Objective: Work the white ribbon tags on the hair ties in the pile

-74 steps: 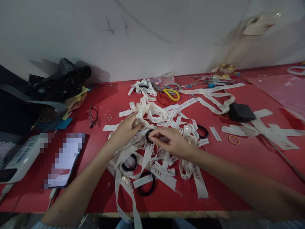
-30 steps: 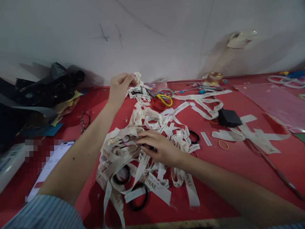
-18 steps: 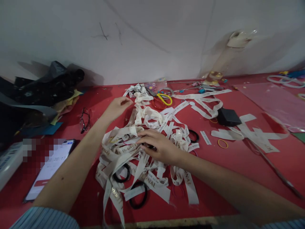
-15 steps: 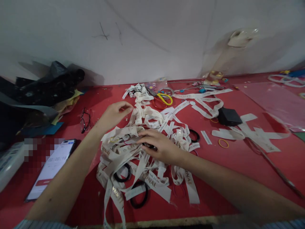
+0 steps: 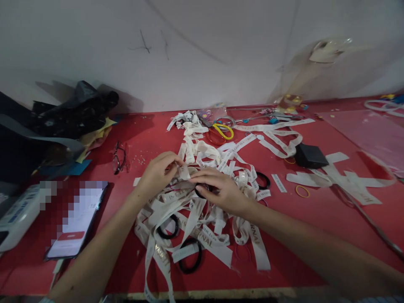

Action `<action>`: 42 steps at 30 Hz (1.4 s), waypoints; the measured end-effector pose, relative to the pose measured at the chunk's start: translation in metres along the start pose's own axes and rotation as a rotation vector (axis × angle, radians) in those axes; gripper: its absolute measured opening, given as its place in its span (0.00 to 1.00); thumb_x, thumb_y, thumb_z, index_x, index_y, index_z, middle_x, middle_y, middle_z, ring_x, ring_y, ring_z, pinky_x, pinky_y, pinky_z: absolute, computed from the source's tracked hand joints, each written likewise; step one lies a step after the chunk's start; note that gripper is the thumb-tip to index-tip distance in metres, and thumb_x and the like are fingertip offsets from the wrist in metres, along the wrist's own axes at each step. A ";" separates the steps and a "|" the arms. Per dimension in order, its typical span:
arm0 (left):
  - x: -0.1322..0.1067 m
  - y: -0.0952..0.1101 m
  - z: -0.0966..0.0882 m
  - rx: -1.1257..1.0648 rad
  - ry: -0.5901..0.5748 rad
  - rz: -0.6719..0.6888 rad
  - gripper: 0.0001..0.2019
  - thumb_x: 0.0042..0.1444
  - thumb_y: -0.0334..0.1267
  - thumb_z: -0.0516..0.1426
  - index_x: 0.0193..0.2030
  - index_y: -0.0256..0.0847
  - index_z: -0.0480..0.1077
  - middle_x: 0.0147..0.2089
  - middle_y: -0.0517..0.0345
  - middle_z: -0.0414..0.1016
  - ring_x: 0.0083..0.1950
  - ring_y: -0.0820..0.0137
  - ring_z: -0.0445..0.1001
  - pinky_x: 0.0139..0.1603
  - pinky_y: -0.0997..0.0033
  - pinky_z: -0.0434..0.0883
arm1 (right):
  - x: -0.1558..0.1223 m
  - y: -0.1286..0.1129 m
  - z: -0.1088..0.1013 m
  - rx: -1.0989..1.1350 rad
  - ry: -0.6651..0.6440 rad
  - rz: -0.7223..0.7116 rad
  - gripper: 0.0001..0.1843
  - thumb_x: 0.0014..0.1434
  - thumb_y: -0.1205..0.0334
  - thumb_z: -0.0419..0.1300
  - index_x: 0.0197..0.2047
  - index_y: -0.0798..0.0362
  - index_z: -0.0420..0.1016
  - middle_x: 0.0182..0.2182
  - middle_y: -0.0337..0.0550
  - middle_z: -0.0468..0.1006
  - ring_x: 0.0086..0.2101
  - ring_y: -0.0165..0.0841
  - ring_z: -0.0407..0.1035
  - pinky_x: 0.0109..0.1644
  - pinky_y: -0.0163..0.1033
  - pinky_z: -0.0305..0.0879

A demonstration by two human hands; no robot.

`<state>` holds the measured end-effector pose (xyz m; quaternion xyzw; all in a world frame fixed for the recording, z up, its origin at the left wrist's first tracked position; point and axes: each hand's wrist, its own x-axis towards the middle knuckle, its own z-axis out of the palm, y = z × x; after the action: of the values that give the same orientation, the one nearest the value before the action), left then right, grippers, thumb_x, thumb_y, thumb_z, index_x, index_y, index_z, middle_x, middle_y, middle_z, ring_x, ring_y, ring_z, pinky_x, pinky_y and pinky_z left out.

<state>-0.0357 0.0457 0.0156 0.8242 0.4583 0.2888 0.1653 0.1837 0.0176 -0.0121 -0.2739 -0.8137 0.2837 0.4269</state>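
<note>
Between the 2 hands' fingers lies a short white ribbon end (image 5: 184, 171). The left hand (image 5: 160, 171) curls its fingertips against it; whether they pinch it I cannot tell. The right hand (image 5: 222, 190) has its fingers clamped on a black ring (image 5: 197, 192). Below and around these fingers, printed ribbons (image 5: 205, 237) sprawl over the red bench (image 5: 315, 214); beyond them sit yellow-handled scissors (image 5: 221, 126).

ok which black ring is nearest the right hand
The black ring right under the right hand, which partly hides it; the other loose black rings lie clear of that hand.
</note>
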 end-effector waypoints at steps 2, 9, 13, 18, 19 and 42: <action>-0.001 0.001 0.003 -0.007 0.074 0.046 0.11 0.60 0.27 0.49 0.39 0.40 0.71 0.40 0.55 0.75 0.44 0.68 0.73 0.48 0.68 0.68 | 0.001 -0.002 -0.003 0.036 0.033 0.030 0.12 0.63 0.68 0.57 0.46 0.49 0.79 0.43 0.45 0.81 0.47 0.34 0.73 0.54 0.44 0.70; -0.004 0.013 0.000 0.070 -0.060 0.318 0.10 0.61 0.37 0.55 0.49 0.40 0.69 0.46 0.49 0.75 0.48 0.65 0.71 0.51 0.63 0.68 | 0.000 -0.008 -0.009 0.142 0.145 0.099 0.04 0.59 0.65 0.63 0.36 0.51 0.81 0.34 0.45 0.82 0.38 0.34 0.75 0.46 0.42 0.72; -0.003 0.016 0.004 0.149 -0.156 0.402 0.11 0.61 0.36 0.56 0.49 0.40 0.69 0.48 0.47 0.75 0.51 0.62 0.70 0.51 0.61 0.69 | 0.000 -0.008 -0.010 0.146 0.173 0.036 0.04 0.59 0.68 0.63 0.36 0.51 0.80 0.33 0.43 0.81 0.38 0.34 0.74 0.46 0.44 0.71; -0.003 0.013 0.006 0.193 -0.020 0.296 0.13 0.61 0.28 0.49 0.45 0.41 0.73 0.43 0.50 0.76 0.45 0.66 0.73 0.47 0.66 0.69 | 0.000 -0.007 -0.010 0.163 0.174 0.041 0.06 0.59 0.69 0.61 0.34 0.51 0.79 0.34 0.44 0.80 0.40 0.35 0.74 0.47 0.44 0.71; -0.003 0.013 0.005 0.199 0.011 0.247 0.13 0.60 0.28 0.49 0.45 0.41 0.73 0.41 0.51 0.76 0.43 0.67 0.73 0.45 0.68 0.69 | 0.000 -0.007 -0.010 0.184 0.151 0.056 0.07 0.59 0.70 0.60 0.34 0.51 0.79 0.34 0.44 0.80 0.39 0.34 0.74 0.45 0.42 0.72; -0.011 0.044 0.019 -0.603 -0.241 -0.098 0.04 0.60 0.33 0.53 0.42 0.41 0.65 0.40 0.57 0.72 0.39 0.71 0.71 0.43 0.73 0.69 | -0.011 -0.017 -0.010 -0.075 0.139 -0.180 0.29 0.60 0.78 0.52 0.61 0.47 0.68 0.51 0.46 0.78 0.48 0.31 0.74 0.50 0.35 0.73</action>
<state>0.0005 0.0135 0.0208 0.7433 0.3684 0.3036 0.4687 0.1947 0.0005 -0.0015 -0.2345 -0.8137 0.1939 0.4953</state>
